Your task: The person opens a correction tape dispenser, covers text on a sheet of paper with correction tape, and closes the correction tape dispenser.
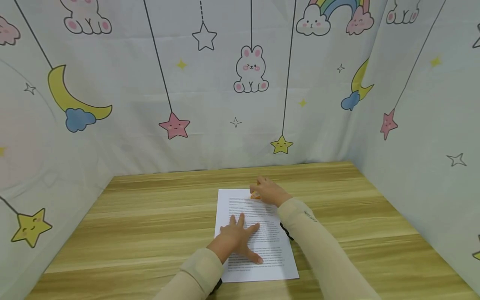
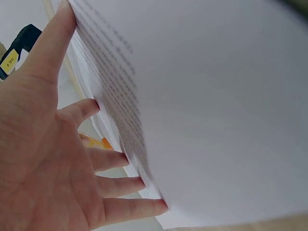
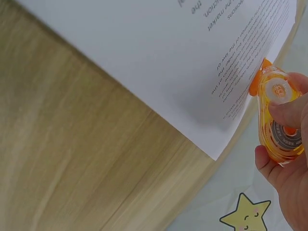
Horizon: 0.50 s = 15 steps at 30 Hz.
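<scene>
A white sheet of printed paper (image 1: pixel 258 266) lies on the wooden table. My left hand (image 1: pixel 237 238) rests on its lower left part with fingers spread, and in the left wrist view the fingertips (image 2: pixel 156 207) touch the page. Near the top edge of the sheet, my right hand (image 1: pixel 271 191) grips an orange see-through correction tape dispenser (image 3: pixel 279 115). Its orange tip (image 3: pixel 260 77) is right at the paper by the printed lines. In the head view the dispenser is mostly hidden behind the fingers.
The wooden table (image 1: pixel 150 225) reaches back to a white cloth (image 1: pixel 210 96) printed with stars, moons and rabbits. This cloth also hangs along both sides. A dark wrist strap (image 1: pixel 286 231) shows beneath the right sleeve.
</scene>
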Tool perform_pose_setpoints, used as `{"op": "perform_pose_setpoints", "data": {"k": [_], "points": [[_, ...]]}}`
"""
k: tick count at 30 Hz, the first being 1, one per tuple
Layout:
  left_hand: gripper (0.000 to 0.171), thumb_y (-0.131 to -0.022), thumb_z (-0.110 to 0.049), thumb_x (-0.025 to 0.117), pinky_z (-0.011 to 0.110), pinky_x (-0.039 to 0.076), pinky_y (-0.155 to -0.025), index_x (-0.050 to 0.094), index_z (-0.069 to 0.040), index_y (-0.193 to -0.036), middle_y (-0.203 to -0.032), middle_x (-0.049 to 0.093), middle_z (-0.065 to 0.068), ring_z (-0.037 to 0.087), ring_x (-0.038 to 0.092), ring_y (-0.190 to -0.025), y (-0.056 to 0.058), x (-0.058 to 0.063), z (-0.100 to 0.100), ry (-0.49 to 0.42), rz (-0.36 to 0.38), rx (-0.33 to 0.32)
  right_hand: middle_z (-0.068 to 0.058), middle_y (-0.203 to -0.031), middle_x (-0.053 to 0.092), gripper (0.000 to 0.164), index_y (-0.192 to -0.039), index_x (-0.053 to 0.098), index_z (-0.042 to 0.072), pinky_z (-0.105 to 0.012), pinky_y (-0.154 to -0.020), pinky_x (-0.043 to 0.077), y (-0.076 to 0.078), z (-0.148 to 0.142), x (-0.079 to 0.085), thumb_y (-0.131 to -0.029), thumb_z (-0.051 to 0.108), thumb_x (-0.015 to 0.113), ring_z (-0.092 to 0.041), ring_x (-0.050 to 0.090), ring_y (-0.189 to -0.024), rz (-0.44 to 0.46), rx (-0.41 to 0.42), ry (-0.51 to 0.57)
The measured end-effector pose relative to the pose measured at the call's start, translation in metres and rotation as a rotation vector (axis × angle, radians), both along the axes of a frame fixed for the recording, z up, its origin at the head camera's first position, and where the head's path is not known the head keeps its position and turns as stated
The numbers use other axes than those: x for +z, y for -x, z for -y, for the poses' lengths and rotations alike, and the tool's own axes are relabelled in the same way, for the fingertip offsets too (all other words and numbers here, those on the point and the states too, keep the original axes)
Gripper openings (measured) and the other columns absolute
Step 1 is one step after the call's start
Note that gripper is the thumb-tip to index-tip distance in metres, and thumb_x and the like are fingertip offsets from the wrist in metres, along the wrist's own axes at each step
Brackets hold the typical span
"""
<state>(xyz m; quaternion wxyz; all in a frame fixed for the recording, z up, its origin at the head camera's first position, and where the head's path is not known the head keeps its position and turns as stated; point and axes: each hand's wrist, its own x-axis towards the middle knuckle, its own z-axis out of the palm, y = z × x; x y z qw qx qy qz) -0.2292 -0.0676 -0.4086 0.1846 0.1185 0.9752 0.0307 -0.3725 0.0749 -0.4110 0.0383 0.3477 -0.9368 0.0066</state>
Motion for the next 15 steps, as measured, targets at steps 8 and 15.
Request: {"op": "perform_pose_setpoints", "data": {"k": [8,15], "points": [[0.101,-0.054,-0.073,0.068,0.063,0.028,-0.101,0.03,-0.041,-0.141,-0.154,0.012,0.014,0.043,0.013,-0.139,0.001,0.0001,-0.0003,-0.007,0.018,0.01,-0.01,-0.112,0.05,0.024,-0.106,0.06,0.023,-0.043,-0.088,0.048,0.0018,-0.0054,-0.0012,-0.089,0.006,0.059,-0.03,0.052,-0.102,0.004,-0.016,-0.002],[0.1,-0.055,-0.072,0.069,0.063,0.029,-0.101,0.031,-0.04,-0.141,-0.154,0.014,0.014,0.042,0.014,-0.139,0.0007,0.0008,-0.0004,-0.005,0.016,0.013,-0.01,-0.112,0.05,0.024,-0.106,0.06,0.023,-0.043,-0.087,0.048,0.0013,-0.0088,-0.0007,-0.089,0.005,0.057,-0.029,0.052,-0.101,0.011,-0.014,0.005]]}}
